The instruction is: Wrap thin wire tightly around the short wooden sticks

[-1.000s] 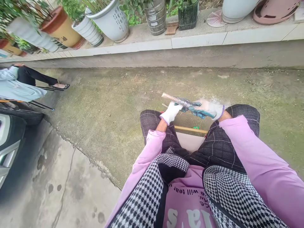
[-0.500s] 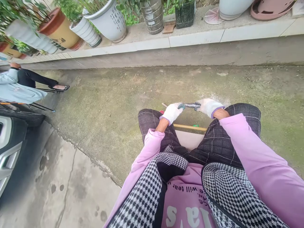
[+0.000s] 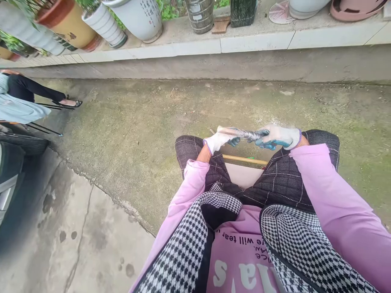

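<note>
Between my knees I hold a stick whose right part is wrapped in something silvery, wire or foil; I cannot tell which. My left hand, in a white knit glove with blue-grey fingertips, is closed around its bare, wood-coloured left end. At the wrapped right end, my right hand grips with gloved fingers bent around it. Below the hands, a yellowish wooden bar edges a pale flat surface between my thighs. A small green thing shows by the bar, mostly hidden.
Potted plants, among them a white pot, line a low tiled ledge ahead. At left, a person in black trousers sits on a folding chair. Near them stands a vehicle. Cracked concrete lies at lower left.
The stick has turned so its bare left end now shows above my left hand. My right hand has rolled, showing blue-coated fingers. The whole view has shifted slightly.
</note>
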A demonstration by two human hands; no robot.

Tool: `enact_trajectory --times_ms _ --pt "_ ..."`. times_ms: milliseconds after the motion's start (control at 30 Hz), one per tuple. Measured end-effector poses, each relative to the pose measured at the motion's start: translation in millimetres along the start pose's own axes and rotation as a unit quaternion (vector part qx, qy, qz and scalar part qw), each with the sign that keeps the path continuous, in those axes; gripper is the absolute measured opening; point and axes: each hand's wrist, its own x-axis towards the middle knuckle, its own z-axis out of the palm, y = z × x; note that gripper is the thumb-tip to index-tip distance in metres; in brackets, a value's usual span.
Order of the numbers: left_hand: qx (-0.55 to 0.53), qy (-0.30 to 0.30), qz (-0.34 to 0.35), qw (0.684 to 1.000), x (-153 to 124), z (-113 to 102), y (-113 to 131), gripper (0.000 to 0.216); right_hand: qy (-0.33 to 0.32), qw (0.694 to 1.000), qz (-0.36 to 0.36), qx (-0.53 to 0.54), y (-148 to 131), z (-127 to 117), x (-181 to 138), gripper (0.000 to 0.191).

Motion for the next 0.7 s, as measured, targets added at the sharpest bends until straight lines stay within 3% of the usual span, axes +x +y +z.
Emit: enact_trajectory --times_ms 233,433,500,567,633,700 --pt "0.028 0.039 0.006 0.999 -1.3 25.2 -3.8 0.006 0.062 0.998 0.013 0.013 -6.3 12.5 11.5 0.06" --pt "0.062 0.008 0.019 0.998 -9.2 21.7 -3.7 0.031 0.209 0.976 -0.001 0.056 0.1 8.8 29.7 0.058" --pt "0.072 -0.014 0.006 0.997 -9.2 22.7 -5.6 0.028 0.274 0.961 0.023 -0.014 0.7 5.9 39.9 0.053" --pt "0.074 -0.017 0.004 0.997 -6.6 22.3 -7.7 0.026 0.301 0.937 0.058 -0.165 0.6 3.3 48.3 0.042" --pt "0.077 0.019 0.022 0.997 -2.1 18.3 -8.9 0.023 0.266 0.907 0.082 -0.318 0.3 2.1 52.2 0.031" --pt "0.103 0.082 0.056 0.99 2.5 9.9 -8.9 0.021 0.207 0.892 0.092 -0.39 0.4 2.7 50.5 0.022"
